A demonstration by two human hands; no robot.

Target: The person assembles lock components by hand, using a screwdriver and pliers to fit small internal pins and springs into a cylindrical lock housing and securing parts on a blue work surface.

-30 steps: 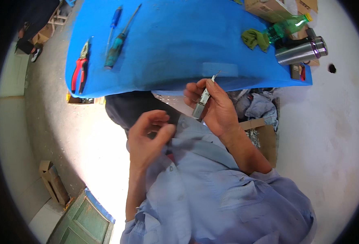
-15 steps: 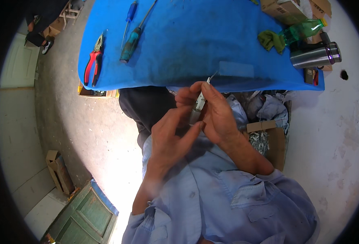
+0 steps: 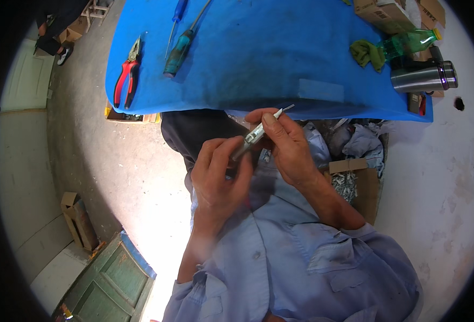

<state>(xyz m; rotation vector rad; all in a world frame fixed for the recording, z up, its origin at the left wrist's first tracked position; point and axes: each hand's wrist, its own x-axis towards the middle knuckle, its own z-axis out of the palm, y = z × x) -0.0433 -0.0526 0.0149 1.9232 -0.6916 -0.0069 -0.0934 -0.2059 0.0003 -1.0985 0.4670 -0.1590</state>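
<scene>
My right hand [image 3: 288,147] grips a slim grey metal tool [image 3: 258,131] with a thin tip that points up toward the blue table [image 3: 264,59]. My left hand [image 3: 218,177] has come up under it, and its fingertips close on the tool's lower end. Both hands meet just below the table's near edge, in front of my light blue shirt [image 3: 280,257]. Which kind of tool this is I cannot tell.
On the blue table lie red-handled pliers [image 3: 127,78], a teal-handled screwdriver [image 3: 179,51], a blue-handled screwdriver [image 3: 177,16], a green cloth [image 3: 367,53], a green bottle [image 3: 409,42] and a steel flask [image 3: 422,78]. A cardboard box of scraps [image 3: 355,177] stands at my right. A green door panel [image 3: 108,279] lies lower left.
My left hand has risen from below and taken hold of the lower end of the tool. The right hand has kept its grip and shifted little.
</scene>
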